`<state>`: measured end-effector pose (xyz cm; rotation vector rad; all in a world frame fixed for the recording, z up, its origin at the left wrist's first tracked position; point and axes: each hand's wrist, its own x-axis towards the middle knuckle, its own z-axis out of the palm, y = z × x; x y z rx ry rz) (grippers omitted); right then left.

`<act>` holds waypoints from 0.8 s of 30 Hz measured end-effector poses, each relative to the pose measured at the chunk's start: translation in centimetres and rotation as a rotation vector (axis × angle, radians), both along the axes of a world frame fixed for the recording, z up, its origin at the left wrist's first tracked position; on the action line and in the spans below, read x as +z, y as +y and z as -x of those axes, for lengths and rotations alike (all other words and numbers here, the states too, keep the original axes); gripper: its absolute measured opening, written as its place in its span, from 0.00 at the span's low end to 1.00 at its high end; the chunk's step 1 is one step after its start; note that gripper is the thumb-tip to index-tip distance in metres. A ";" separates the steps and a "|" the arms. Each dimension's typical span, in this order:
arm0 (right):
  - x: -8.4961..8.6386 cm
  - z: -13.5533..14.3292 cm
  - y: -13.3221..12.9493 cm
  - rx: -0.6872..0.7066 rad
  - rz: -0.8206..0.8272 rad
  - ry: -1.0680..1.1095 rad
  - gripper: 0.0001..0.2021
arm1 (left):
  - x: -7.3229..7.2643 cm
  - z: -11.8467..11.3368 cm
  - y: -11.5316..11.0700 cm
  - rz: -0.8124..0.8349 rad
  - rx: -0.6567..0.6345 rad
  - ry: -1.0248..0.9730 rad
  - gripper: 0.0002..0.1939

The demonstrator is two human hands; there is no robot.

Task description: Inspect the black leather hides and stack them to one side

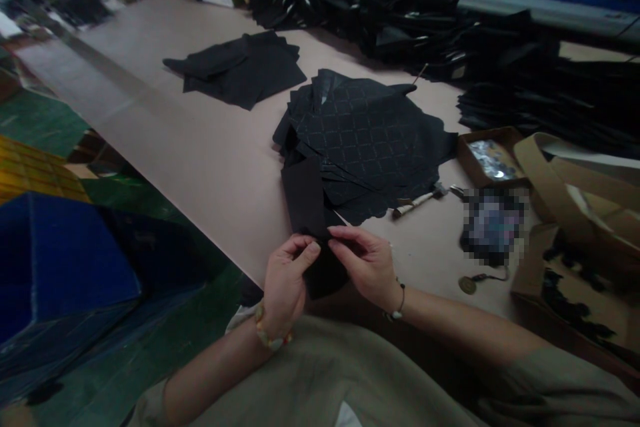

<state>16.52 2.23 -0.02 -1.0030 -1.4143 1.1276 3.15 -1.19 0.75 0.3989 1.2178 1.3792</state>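
Note:
At the table's near edge, a flat black piece of material [304, 197], perhaps fabric or leather, runs up between my hands. My left hand [291, 270] is closed on its left side, thumb pressed against the fingers. From the right, my right hand [367, 265] pinches at the same piece with thumb and fingertips close together. Whether anything small sits in that pinch I cannot make out. Just beyond lies a stack of black cut pieces [370, 133], the top one marked with a grid of stitched-looking lines. A smaller pile of plain black pieces [245, 70] is farther back.
On the right are a small box of shiny metal bits [493, 159], a blurred-out device [493, 223], a thin tool [417, 203] and a cardboard box of black parts [580, 300]. Black bundles [400, 20] line the back. A blue bin [75, 267] stands left below the table.

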 end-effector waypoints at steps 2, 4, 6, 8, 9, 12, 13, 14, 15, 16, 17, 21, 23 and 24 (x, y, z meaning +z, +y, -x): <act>0.1 0.0 -0.1 -0.002 -0.086 -0.030 0.10 | 0.4 0.0 0.0 0.046 0.002 -0.064 0.14; 0.3 -0.1 0.0 0.020 -0.175 -0.055 0.10 | 0.8 0.0 -0.1 0.085 -0.001 -0.123 0.15; 0.4 -0.2 0.2 0.061 -0.254 -0.071 0.11 | 1.0 0.0 -0.1 0.112 0.006 -0.168 0.16; 0.5 -0.3 0.5 0.101 -0.321 -0.074 0.10 | 0.8 0.0 -0.1 0.132 0.025 -0.189 0.17; 0.5 -0.4 0.6 0.118 -0.347 -0.073 0.10 | 0.6 -0.1 -0.2 0.138 0.034 -0.184 0.18; 0.7 -0.7 1.0 0.165 -0.410 -0.077 0.07 | -0.1 0.2 -0.4 0.096 0.028 -0.042 0.19; 0.8 -0.8 1.1 0.180 -0.433 -0.088 0.06 | -0.3 0.4 -0.5 0.051 0.020 0.091 0.18; 0.8 -0.9 1.2 0.196 -0.462 -0.110 0.06 | -0.5 0.8 -0.6 -0.017 0.032 0.281 0.18; 0.9 -1.0 1.4 0.214 -0.498 -0.140 0.06 | -0.6 1.3 -0.8 -0.116 0.065 0.519 0.19; 1.0 -1.1 1.5 0.233 -0.540 -0.179 0.06 | -0.6 1.9 -1.0 -0.243 0.110 0.789 0.21; 1.1 -1.3 1.6 0.253 -0.585 -0.227 0.06 | -0.6 2.5 -1.1 -0.395 0.157 1.067 0.25; 1.6 -1.9 2.1 0.328 -0.774 -0.480 0.04 | 0.9 4.7 -0.9 -0.933 -0.045 1.911 0.26; 1.8 -2.0 2.2 0.355 -0.834 -0.584 0.05 | 2.1 5.3 -0.1 -0.998 -0.313 2.058 0.20; 1.8 -2.1 2.2 0.362 -0.852 -0.611 0.05 | 2.7 5.4 0.3 -0.997 -0.424 2.081 0.18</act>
